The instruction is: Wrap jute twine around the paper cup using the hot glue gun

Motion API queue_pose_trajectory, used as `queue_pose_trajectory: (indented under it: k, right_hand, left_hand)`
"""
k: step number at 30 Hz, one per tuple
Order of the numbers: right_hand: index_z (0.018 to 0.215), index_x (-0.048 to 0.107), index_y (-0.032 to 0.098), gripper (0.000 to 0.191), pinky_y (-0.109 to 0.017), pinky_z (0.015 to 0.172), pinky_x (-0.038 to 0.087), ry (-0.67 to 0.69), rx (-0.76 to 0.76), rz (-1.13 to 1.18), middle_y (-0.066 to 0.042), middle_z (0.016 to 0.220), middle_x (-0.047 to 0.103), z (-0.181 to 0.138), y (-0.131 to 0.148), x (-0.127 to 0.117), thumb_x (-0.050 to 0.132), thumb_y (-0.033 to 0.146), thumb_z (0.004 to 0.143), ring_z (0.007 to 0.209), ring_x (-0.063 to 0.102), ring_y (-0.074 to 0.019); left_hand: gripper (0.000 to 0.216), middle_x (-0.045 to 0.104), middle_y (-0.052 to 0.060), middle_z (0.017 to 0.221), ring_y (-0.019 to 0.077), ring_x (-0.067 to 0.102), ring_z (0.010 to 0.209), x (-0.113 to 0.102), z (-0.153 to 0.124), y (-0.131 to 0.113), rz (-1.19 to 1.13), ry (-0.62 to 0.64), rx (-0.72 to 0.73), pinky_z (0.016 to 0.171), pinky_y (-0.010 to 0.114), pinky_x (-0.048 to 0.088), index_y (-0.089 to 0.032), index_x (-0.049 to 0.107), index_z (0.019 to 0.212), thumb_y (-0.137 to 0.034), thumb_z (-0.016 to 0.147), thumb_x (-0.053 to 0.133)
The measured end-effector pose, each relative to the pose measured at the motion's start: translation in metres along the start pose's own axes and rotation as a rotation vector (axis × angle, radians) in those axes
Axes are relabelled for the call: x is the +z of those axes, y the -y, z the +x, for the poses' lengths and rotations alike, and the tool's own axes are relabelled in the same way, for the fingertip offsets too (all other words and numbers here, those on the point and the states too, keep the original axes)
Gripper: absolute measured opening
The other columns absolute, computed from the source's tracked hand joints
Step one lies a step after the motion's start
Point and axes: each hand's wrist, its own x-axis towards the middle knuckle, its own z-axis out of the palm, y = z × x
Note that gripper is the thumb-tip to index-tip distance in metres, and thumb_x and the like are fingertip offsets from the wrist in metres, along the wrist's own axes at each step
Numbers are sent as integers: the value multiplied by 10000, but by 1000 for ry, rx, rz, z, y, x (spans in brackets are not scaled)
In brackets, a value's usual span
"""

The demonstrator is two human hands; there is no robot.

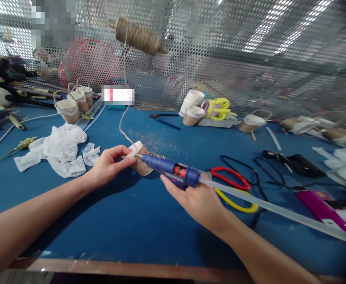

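My left hand [110, 161] is closed on a small paper cup [143, 167], tilted over the table and partly wrapped in brown twine. From the cup a strand of twine [122, 120] runs up to a spool [139, 36] hung on the mesh. My right hand [198, 201] grips a blue hot glue gun [167, 165] with a long clear glue stick [258, 203] sticking out of its back. The gun's nozzle meets the cup close to my left fingertips. My fingers hide part of the cup.
White lace [57, 150] lies at left, below several twine-wrapped cups with handles [68, 110]. Blue-handled pliers [165, 120] lie behind. Red and yellow handles [230, 177], black cords and a purple object [323, 209] lie at right. Perforated metal mesh [208, 39] closes the back.
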Motion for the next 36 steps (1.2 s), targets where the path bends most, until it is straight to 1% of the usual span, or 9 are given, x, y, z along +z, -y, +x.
queue_pose_trajectory:
  k: [10, 13, 16, 19, 23, 26, 31, 33, 36]
  right_hand:
    - [758, 653, 183, 172, -355, 718, 551, -37, 140, 113, -63, 724, 701, 3, 3, 1, 539, 310, 784, 722, 678, -229]
    - [806, 672, 189, 216, -396, 742, 538, 30, 99, 68, -81, 775, 706, 1, -1, 1, 513, 335, 791, 766, 673, -256]
    - [832, 675, 201, 234, -409, 757, 527, 26, 89, 34, -82, 801, 705, 0, -4, 1, 495, 347, 801, 801, 666, -261]
    - [825, 674, 182, 254, -380, 744, 531, 38, 74, 22, -88, 791, 699, -2, -4, 2, 474, 338, 821, 789, 666, -245]
    - [876, 689, 157, 318, -419, 683, 519, 78, -16, -74, -104, 766, 699, 0, -7, -3, 431, 336, 827, 707, 653, -264]
    - [807, 699, 132, 353, -387, 611, 510, 89, 40, -85, -108, 672, 676, 5, -6, -7, 407, 328, 843, 617, 633, -245]
    - [731, 692, 114, 349, -354, 570, 494, 84, 138, -67, -85, 581, 635, 9, -3, -7, 435, 323, 840, 540, 597, -212]
    - [740, 690, 129, 337, -352, 561, 496, 77, 123, -58, -74, 575, 634, 7, -4, -6, 436, 327, 838, 529, 593, -207]
    - [806, 691, 169, 290, -366, 634, 517, 69, 50, -38, -71, 681, 684, 3, -4, -5, 453, 335, 823, 633, 641, -228]
  left_hand:
    - [193, 606, -16, 695, 90, 539, 633, 1, 1, 1, -79, 12, 25, 625, 219, 404, -148, 522, 736, -252, 692, 678]
    - [185, 600, -16, 697, 94, 539, 640, 1, 1, 2, -70, 19, 40, 622, 223, 401, -149, 520, 738, -251, 702, 670]
    - [183, 596, -20, 696, 91, 534, 639, 0, 1, 2, -66, 21, 42, 620, 221, 397, -150, 520, 738, -247, 703, 671]
    - [187, 597, -25, 695, 86, 530, 634, 0, 1, 2, -70, 16, 35, 618, 215, 394, -153, 524, 744, -242, 693, 680]
    - [201, 602, -17, 697, 99, 544, 646, 0, 2, 1, -93, 22, 33, 629, 229, 407, -156, 524, 735, -251, 683, 693]
    - [197, 598, -21, 688, 96, 543, 639, 0, 2, 1, -101, 33, 34, 624, 226, 409, -154, 524, 729, -242, 681, 694]
    - [166, 596, -26, 682, 90, 546, 637, -1, 3, 0, -85, 59, 45, 635, 225, 422, -150, 531, 732, -223, 696, 676]
    - [159, 600, -23, 684, 93, 553, 640, -2, 3, -1, -72, 68, 53, 643, 232, 430, -149, 534, 729, -219, 697, 673]
    - [152, 606, -24, 691, 91, 553, 638, -2, 4, -1, -61, 64, 58, 635, 229, 433, -152, 537, 731, -205, 688, 673]
